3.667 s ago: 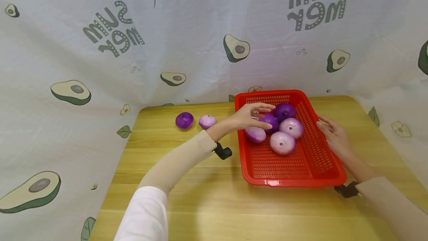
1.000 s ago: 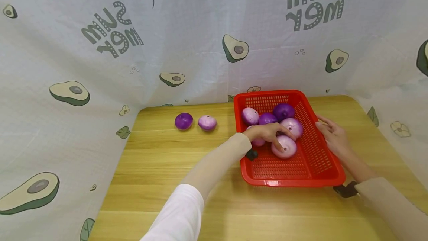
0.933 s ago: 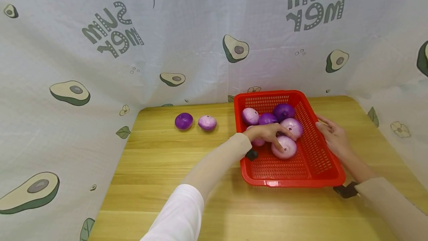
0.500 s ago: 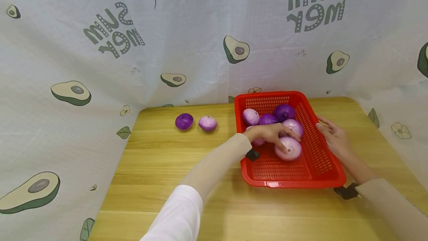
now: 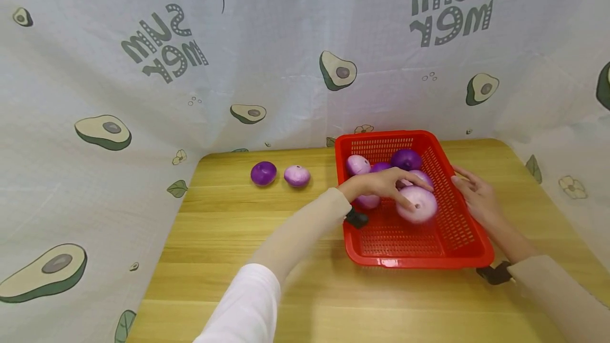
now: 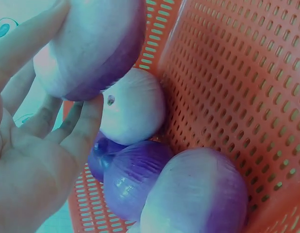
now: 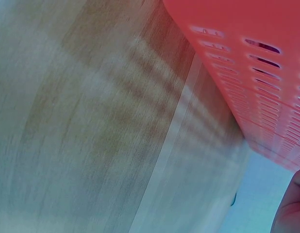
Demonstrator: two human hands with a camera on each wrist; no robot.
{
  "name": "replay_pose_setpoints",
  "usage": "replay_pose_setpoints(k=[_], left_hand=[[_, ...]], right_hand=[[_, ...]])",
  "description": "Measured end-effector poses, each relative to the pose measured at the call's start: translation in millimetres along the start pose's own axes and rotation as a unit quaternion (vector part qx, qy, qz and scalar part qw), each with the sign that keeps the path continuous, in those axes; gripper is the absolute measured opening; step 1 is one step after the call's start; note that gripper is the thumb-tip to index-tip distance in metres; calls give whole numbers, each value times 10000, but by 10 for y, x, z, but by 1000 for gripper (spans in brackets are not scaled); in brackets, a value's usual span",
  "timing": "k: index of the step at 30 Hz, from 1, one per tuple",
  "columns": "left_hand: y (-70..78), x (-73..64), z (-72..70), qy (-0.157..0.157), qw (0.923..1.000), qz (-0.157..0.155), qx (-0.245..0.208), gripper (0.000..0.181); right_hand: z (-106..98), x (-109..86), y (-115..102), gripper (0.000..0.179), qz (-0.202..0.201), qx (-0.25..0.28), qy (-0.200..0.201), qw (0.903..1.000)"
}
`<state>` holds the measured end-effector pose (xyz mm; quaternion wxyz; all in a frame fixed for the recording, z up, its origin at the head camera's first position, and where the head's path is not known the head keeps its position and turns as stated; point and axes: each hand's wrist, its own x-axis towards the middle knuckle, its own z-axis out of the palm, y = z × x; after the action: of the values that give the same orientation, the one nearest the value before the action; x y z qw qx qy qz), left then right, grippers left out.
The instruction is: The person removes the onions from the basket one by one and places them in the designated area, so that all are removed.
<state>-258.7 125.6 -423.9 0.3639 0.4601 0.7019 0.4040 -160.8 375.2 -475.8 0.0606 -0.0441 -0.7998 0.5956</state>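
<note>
My left hand (image 5: 383, 184) pinches a pale purple-and-white onion (image 5: 416, 205) between thumb and fingers, above the floor of a red plastic basket (image 5: 395, 261). In the left wrist view the held onion (image 6: 94, 46) is up off the other onions, with the fingertips under its edge. Several more onions stay in the basket, among them a dark purple onion (image 5: 406, 159) at the back and a pale onion (image 5: 358, 164) at the left. My right hand (image 5: 478, 197) grips the basket's right rim, thumb on top; the right wrist view catches only a bit of it.
A dark purple onion (image 5: 263, 173) and a pale onion (image 5: 297, 176) lie on the wooden table (image 5: 229, 226) left of the basket. Behind the table hangs a white cloth (image 5: 286, 83) printed with avocados.
My left hand first reached down onto the pale front onion, and it now lifts that onion up and slightly to the right. The right hand stays on the basket's rim.
</note>
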Motion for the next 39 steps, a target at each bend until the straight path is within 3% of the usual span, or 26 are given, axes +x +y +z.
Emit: replay_pose_setpoints(k=[3,10,16,24,29,32,39], left_hand=[[10,-49,-25,243,9995,90,-175,55],[27,-167,-90,982,9951,65,-5,57],[62,-265,-141,1505,9877,92,-425,54],[65,-476,-240,1966,9766,369,-792,55],[21,-620,-365,2277,9707,517,-568,56],[-13,-728,-448,2435,9656,555,-720,56],[-91,-1047,-621,2976,9500,82,-943,58]], right_hand=[[1,2,-10,55,-5,33,-8,10000],[8,0,-42,54,-26,217,-35,9998],[-15,19,-33,50,-98,438,-33,9990],[6,-4,-45,53,-136,66,-24,9999],[16,-13,-29,52,-171,256,-45,9995],[18,-15,-27,51,-175,291,-41,9994],[30,-33,-37,51,-124,345,-22,9993]])
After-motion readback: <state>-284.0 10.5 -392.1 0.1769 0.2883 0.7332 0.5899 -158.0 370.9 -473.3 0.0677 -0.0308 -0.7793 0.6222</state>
